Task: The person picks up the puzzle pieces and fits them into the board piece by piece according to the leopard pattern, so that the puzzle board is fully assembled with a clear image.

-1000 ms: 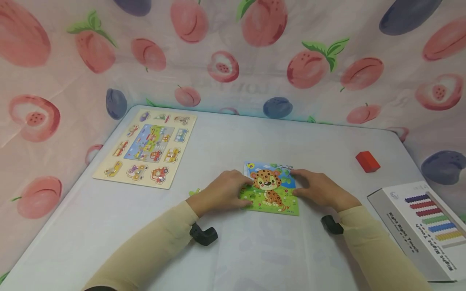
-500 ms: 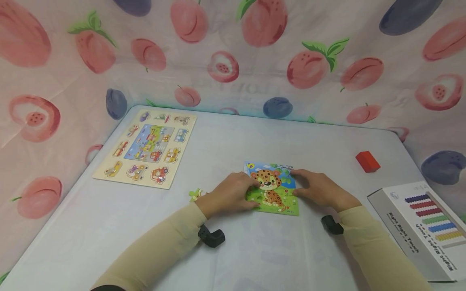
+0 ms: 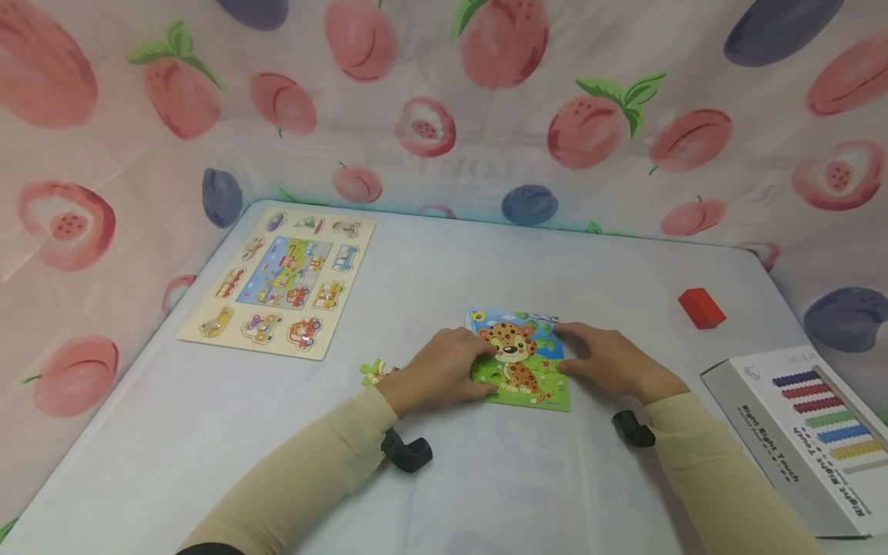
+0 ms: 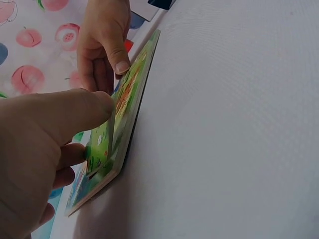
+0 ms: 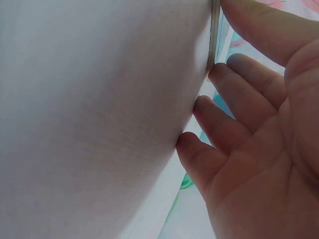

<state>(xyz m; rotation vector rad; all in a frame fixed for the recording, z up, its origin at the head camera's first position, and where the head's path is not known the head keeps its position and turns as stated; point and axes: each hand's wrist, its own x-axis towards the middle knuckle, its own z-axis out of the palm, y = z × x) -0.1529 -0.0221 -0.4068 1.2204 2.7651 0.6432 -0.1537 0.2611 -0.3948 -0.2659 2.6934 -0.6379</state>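
A square jigsaw puzzle (image 3: 555,397) with a cartoon leopard on grass lies in the middle of the table. My left hand (image 3: 444,366) is over its left side. In the left wrist view, thumb and forefinger pinch a green puzzle piece (image 4: 99,144), tilted against the board's surface. My right hand (image 3: 610,358) touches the board's right edge, with the thumb (image 4: 120,65) at the rim and the other fingers fairly straight. In the right wrist view those fingertips (image 5: 187,141) meet the tabletop beside the board. A loose puzzle piece (image 3: 378,372) lies partly hidden behind my left wrist.
At the back left lies a wooden knob puzzle (image 3: 326,339) with vehicle pieces. A red block (image 3: 701,308) sits to the right. Nearer on that side is a white and grey box (image 3: 756,432). A fruit-patterned cloth (image 3: 444,77) encloses the table's back and sides.
My left hand has shifted a little to the right across the puzzle, uncovering more of the loose piece behind the wrist. My right hand stays in place.
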